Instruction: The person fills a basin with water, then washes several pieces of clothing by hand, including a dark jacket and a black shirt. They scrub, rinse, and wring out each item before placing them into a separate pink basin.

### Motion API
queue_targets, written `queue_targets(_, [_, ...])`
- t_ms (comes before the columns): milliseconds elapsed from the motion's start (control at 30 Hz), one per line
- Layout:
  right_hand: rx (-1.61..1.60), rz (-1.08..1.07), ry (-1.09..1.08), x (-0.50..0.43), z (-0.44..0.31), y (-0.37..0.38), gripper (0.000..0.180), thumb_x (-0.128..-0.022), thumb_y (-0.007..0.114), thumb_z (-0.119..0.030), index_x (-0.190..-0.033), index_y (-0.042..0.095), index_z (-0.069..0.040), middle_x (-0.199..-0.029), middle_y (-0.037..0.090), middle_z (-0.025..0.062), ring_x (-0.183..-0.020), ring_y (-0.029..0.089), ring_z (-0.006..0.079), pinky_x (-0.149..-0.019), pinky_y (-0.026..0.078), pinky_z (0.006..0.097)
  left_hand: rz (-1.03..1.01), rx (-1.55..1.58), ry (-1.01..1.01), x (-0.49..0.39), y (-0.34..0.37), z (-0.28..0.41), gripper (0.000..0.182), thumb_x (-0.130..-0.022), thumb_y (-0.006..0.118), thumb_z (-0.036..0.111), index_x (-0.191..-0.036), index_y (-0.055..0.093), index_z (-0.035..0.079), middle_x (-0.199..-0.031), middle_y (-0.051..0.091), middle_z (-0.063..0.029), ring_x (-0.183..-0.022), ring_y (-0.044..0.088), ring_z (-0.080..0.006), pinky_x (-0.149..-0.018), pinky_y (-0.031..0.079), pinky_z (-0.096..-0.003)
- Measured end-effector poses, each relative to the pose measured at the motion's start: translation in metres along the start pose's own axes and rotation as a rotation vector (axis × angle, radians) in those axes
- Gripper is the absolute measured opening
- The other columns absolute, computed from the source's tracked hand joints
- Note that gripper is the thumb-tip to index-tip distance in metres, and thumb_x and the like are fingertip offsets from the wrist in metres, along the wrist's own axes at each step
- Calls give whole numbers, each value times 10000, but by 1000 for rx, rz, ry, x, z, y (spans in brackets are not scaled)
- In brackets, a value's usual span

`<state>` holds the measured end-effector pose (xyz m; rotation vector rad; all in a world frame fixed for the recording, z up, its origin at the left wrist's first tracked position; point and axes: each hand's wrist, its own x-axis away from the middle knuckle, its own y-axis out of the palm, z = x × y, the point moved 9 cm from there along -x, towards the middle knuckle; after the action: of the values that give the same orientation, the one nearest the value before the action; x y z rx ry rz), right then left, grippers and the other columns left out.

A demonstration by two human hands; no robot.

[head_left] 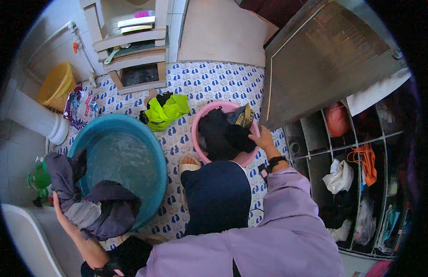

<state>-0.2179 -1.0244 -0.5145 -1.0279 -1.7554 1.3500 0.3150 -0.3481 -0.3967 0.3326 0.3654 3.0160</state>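
My left hand (64,211) holds a dark purple-grey garment (112,202) over the near left side of a large blue basin (162,152). Part of the cloth hangs over the basin's rim, and a striped lining (84,212) shows on it. Cloudy water (120,155) fills the lower part of that basin. To the right, my right hand (264,140) grips the right rim of a pink basin (200,114), its thumb beside black clothes (219,135). A blue-grey and yellow cloth (245,116) lies in there too.
Neon-yellow and black clothes (167,109) lie on the patterned tile floor (217,79). A purple-and-white bag (80,107) and yellow wastebasket (58,86) stand by the white pipe (44,117). A wooden rack (131,45) is ahead; a dark door (321,62) and cubby shelf (349,149) are right.
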Motion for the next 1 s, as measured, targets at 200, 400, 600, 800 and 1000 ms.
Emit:
queue_targets(200, [234, -12, 20, 23, -28, 48, 1080, -588, 843, -475, -1433, 307, -70, -1334, 457, 168, -1189, 481, 365, -948, 448, 429, 29, -92, 35, 4, 19, 43, 439, -985, 421, 229, -1376, 471, 34, -1451, 406, -116, -1317, 412, -225, -1121, 276, -365])
queue_targets(400, [292, -268, 280, 16, -24, 64, 935, -604, 817, -401, -1376, 409, -68, -1128, 614, 160, -1072, 590, 332, -908, 485, 412, 87, -134, 47, 14, 29, 60, 451, -983, 377, 191, -1406, 435, 45, -1474, 379, -110, -1326, 402, -237, -1127, 267, -360])
queue_targets(600, [-246, -240, 330, 1, -48, -10, 574, -646, 742, -322, -1089, 642, 30, -1020, 678, 223, -949, 658, 323, -825, 504, 380, 53, -130, 5, 1, 17, 62, 437, -984, 399, 179, -1399, 449, 50, -1460, 402, -110, -1325, 406, -222, -1110, 298, -351])
queue_targets(800, [-746, -331, 206, 20, -140, -131, 451, -674, 688, -229, -1029, 649, 47, -884, 668, 103, -775, 634, 178, -719, 499, 289, -15, -211, 125, -2, -2, 69, 430, -993, 375, 173, -1397, 451, 50, -1450, 412, -117, -1299, 440, -231, -1091, 341, -363])
queue_targets(1000, [-1087, -283, -11, 46, -274, -230, 467, -675, 671, -182, -1088, 611, 28, -949, 659, 89, -804, 630, 200, -751, 498, 281, 49, 106, -41, 16, -13, 69, 403, -999, 398, 184, -1367, 489, 49, -1416, 454, -111, -1256, 487, -222, -1080, 358, -338])
